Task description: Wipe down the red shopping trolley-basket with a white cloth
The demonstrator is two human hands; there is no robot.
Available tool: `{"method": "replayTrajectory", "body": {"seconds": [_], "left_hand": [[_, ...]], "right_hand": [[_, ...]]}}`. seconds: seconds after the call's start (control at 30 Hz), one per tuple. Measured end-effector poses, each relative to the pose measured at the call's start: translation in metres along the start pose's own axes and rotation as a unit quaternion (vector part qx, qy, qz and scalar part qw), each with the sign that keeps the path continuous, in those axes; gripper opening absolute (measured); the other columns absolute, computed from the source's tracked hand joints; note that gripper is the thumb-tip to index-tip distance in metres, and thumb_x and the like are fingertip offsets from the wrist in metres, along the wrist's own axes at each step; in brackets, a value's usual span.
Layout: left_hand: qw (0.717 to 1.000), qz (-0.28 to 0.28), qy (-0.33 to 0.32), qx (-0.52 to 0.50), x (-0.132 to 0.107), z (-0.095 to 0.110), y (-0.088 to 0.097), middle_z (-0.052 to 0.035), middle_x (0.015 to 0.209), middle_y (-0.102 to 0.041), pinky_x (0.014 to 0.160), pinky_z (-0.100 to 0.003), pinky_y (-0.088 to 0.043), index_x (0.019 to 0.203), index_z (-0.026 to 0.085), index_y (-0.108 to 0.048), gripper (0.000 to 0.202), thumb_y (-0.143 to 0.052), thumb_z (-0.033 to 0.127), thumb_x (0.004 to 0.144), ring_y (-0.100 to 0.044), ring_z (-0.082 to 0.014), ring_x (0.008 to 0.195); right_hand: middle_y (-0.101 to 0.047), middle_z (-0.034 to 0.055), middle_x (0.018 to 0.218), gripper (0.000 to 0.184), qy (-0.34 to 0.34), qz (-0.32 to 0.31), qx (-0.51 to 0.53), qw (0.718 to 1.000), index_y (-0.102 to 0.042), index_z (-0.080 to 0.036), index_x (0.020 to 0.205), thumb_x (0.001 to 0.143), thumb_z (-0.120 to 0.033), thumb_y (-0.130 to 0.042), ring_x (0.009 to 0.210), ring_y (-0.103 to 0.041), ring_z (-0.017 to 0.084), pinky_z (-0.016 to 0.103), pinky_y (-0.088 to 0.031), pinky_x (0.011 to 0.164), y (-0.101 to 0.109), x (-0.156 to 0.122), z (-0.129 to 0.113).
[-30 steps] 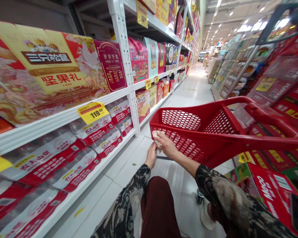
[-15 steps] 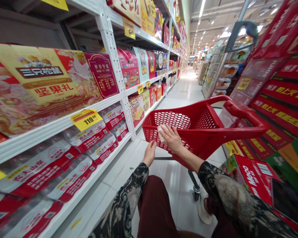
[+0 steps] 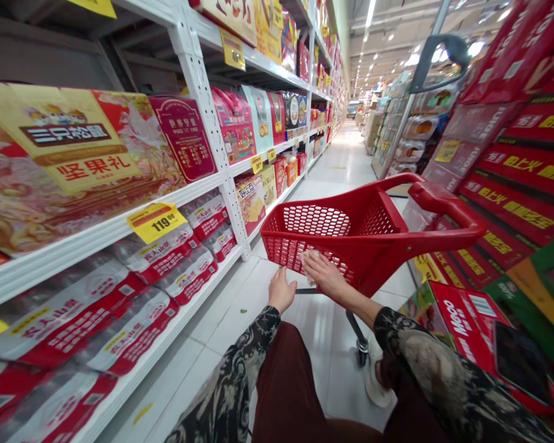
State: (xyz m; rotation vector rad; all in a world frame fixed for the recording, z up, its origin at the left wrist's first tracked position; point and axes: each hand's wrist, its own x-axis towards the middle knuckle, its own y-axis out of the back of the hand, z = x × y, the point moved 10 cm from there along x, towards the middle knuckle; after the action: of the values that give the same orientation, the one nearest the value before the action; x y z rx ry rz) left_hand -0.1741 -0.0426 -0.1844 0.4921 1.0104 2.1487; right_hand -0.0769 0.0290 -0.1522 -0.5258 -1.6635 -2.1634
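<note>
A red plastic shopping cart [image 3: 378, 261] with perforated basket walls stands in front of me, its handle toward the right. My right hand [image 3: 327, 275] presses a crumpled white cloth or tissue [image 3: 310, 257] against the lower part of the near side wall, fingers laid over it. My left hand [image 3: 282, 290] is just below the basket's lower left edge, with its fingers curled and the thumb toward the cart. What the left fingers hold, if anything, is hidden. Beneath the basket, a thin dark bar [image 3: 308, 291] shows beside the left thumb.
White shelving [image 3: 198, 80] on the left carries gift boxes [image 3: 74, 144] and wrapped bottle packs [image 3: 141, 323]. Stacked red cartons [image 3: 512, 212] rise at right. A dark phone [image 3: 521, 363] lies on a red box [image 3: 464, 323]. A caster [image 3: 361, 355] stands by my shoe [image 3: 376, 384].
My left hand has dropped slightly and turned. The right hand has moved a little right and down along the basket wall with the white cloth. The view has shifted slightly.
</note>
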Motion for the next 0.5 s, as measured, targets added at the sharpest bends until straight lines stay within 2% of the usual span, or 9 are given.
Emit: {"method": "replayTrajectory", "body": {"seconds": [0.1, 0.17, 0.23, 0.33, 0.43, 0.5], "left_hand": [[0.999, -0.002, -0.024, 0.04, -0.004, 0.02, -0.002, -0.0137, 0.139, -0.044, 0.106, -0.041, -0.033, 0.132, 0.016, -0.039, 0.057, -0.053, 0.023, 0.078, -0.04, -0.0236, 0.129], [0.997, -0.008, -0.041, 0.063, -0.009, 0.037, -0.005, -0.0142, 0.142, -0.04, 0.107, -0.042, -0.03, 0.133, 0.015, -0.039, 0.057, -0.052, 0.023, 0.078, -0.036, -0.0243, 0.132], [0.994, -0.022, -0.062, 0.084, -0.016, 0.053, -0.01, -0.0146, 0.145, -0.036, 0.109, -0.044, -0.027, 0.134, 0.014, -0.038, 0.058, -0.051, 0.023, 0.078, -0.032, -0.0247, 0.134], [0.989, -0.05, -0.093, 0.107, -0.027, 0.07, -0.019, -0.0146, 0.147, -0.031, 0.11, -0.045, -0.024, 0.136, 0.013, -0.036, 0.059, -0.048, 0.024, 0.079, -0.028, -0.0247, 0.136], [0.986, -0.064, -0.102, 0.118, -0.033, 0.075, -0.022, -0.0141, 0.149, -0.029, 0.111, -0.046, -0.022, 0.137, 0.013, -0.035, 0.06, -0.047, 0.023, 0.079, -0.026, -0.0249, 0.137], [0.985, -0.067, -0.1, 0.124, -0.035, 0.076, -0.023, -0.0144, 0.149, -0.029, 0.111, -0.047, -0.022, 0.137, 0.012, -0.035, 0.06, -0.047, 0.024, 0.079, -0.026, -0.0259, 0.137]], "right_hand": [[-0.048, 0.0098, 0.137, 0.039, -0.043, 0.077, -0.011, 0.996, -0.051, -0.016, 0.128, 0.09, -0.014, -0.042, 0.137, -0.028, 0.023, 0.048, -0.023, 0.111, 0.043, 0.019, 0.023], [-0.048, 0.009, 0.138, 0.039, -0.064, 0.086, -0.022, 0.994, -0.052, -0.017, 0.127, 0.09, -0.012, -0.04, 0.137, -0.028, 0.024, 0.049, -0.022, 0.112, 0.054, 0.023, 0.036], [-0.048, 0.0093, 0.137, 0.037, -0.058, 0.057, -0.028, 0.996, -0.055, -0.016, 0.124, 0.09, -0.011, -0.042, 0.135, -0.032, 0.025, 0.05, -0.024, 0.111, 0.047, 0.017, 0.039], [-0.048, 0.0122, 0.137, 0.037, -0.036, -0.004, -0.037, 0.999, -0.055, -0.012, 0.123, 0.087, -0.011, -0.047, 0.131, -0.037, 0.027, 0.05, -0.03, 0.107, 0.019, -0.011, 0.029], [-0.051, 0.0148, 0.133, 0.036, -0.039, -0.036, -0.039, 0.998, -0.057, -0.01, 0.12, 0.084, -0.013, -0.054, 0.127, -0.043, 0.03, 0.05, -0.035, 0.103, -0.003, -0.045, 0.016], [-0.055, 0.0148, 0.129, 0.034, -0.038, -0.038, -0.029, 0.998, -0.059, -0.011, 0.117, 0.083, -0.016, -0.056, 0.123, -0.047, 0.029, 0.049, -0.037, 0.101, -0.005, -0.06, 0.009]]}}
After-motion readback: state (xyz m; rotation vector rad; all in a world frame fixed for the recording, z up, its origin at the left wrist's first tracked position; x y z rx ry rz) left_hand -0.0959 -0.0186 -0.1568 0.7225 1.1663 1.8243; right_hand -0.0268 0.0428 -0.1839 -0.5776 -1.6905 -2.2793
